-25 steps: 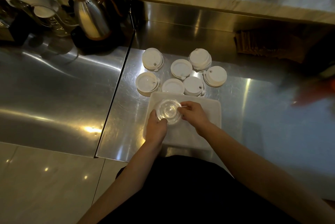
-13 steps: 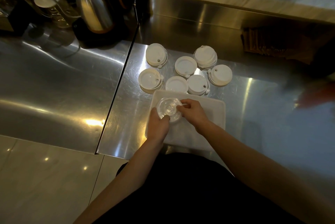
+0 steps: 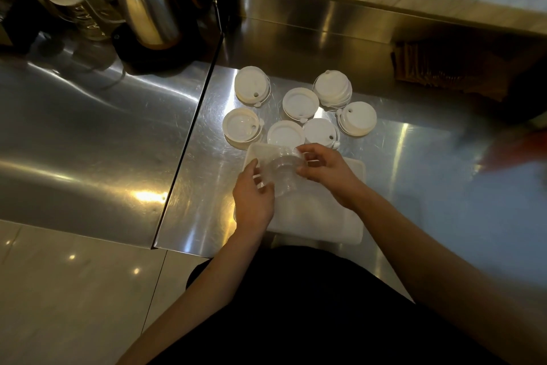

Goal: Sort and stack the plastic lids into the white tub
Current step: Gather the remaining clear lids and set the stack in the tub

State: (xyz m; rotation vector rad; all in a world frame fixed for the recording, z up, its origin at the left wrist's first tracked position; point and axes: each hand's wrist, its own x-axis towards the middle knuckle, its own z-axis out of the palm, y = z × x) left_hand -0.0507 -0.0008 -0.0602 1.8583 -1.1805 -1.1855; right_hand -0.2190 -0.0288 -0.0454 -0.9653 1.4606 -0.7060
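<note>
I see the white tub [image 3: 334, 225] at the near edge of the steel counter [image 3: 414, 175]; its interior reads as bare white, contents otherwise hard to make out. Held over its far-left corner is a stack of clear lids [image 3: 282, 172], tilted on its side. Left hand [image 3: 253, 202] cups the stack from the near side, fingers curled around it. Right hand [image 3: 327, 171] pinches its far rim between thumb and fingertips. Beyond the tub, seven piles of white lids [image 3: 300, 102] sit on the counter, the nearest two just beside the tub's far wall. A steel kettle [image 3: 148, 6] stands far left.
</note>
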